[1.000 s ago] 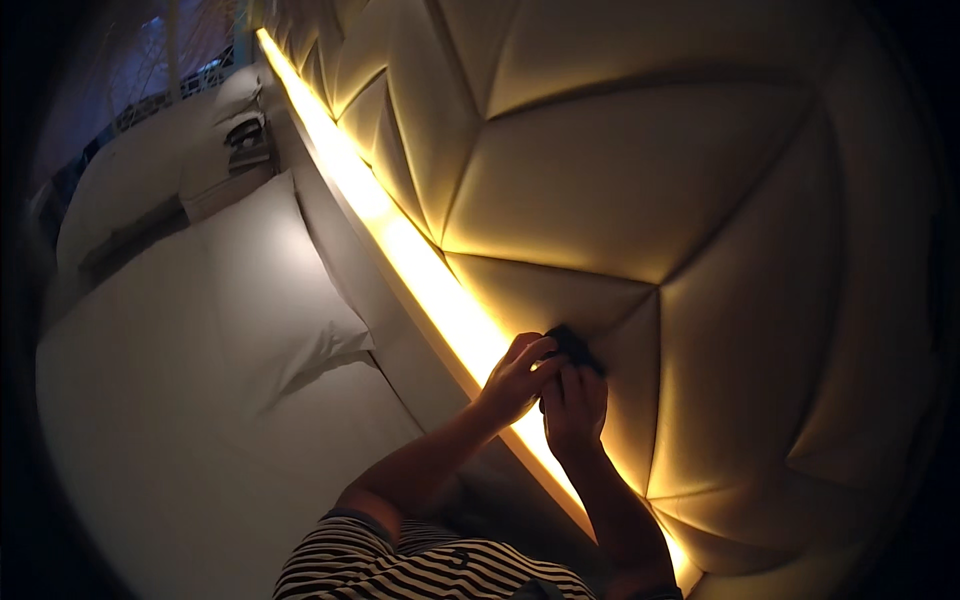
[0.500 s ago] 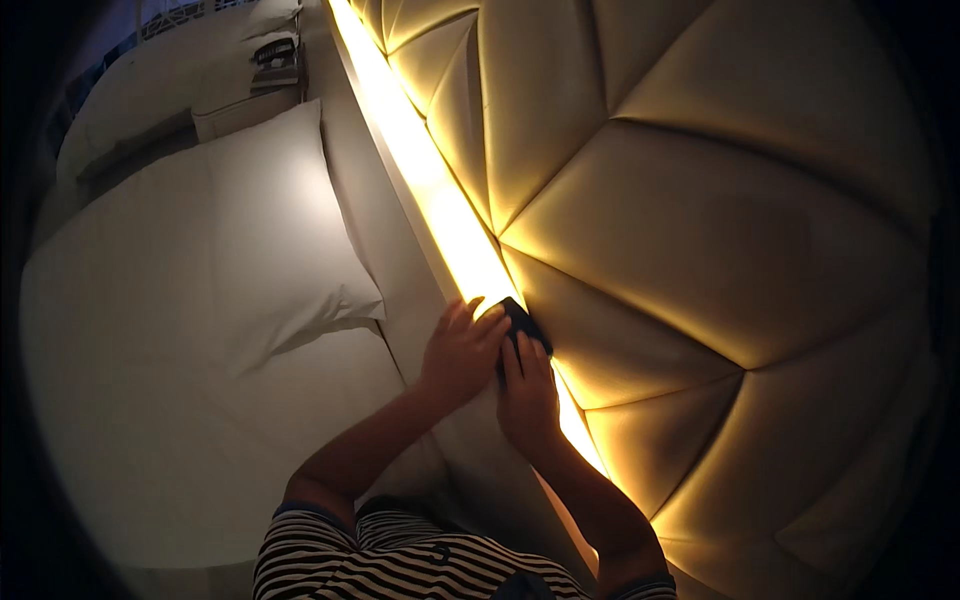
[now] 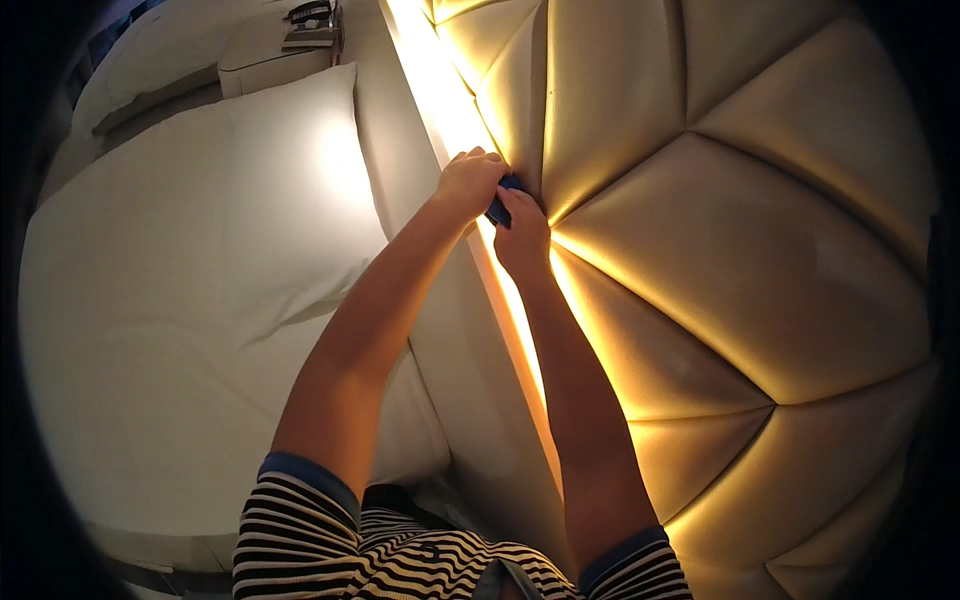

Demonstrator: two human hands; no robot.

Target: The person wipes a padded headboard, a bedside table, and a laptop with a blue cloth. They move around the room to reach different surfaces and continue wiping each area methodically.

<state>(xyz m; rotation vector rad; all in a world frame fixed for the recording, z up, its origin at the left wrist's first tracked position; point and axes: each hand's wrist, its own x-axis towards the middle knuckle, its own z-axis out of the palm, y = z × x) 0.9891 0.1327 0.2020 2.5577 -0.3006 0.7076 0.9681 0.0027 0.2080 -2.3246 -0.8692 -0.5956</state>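
Blue cloth (image 3: 503, 203) sits pinched between both hands, left hand (image 3: 468, 183) and right hand (image 3: 522, 236), against the padded headboard (image 3: 740, 250). White pillow (image 3: 210, 200) lies just beside.

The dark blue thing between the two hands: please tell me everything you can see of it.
The dark blue thing is small and mostly hidden, so its kind is unclear; it may be a cloth. The left hand covers it from the left, the right hand from below. It is pressed against the padded headboard, at a seam beside the glowing light strip.

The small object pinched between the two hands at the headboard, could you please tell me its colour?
Dark blue; the small object shows best in the head view.
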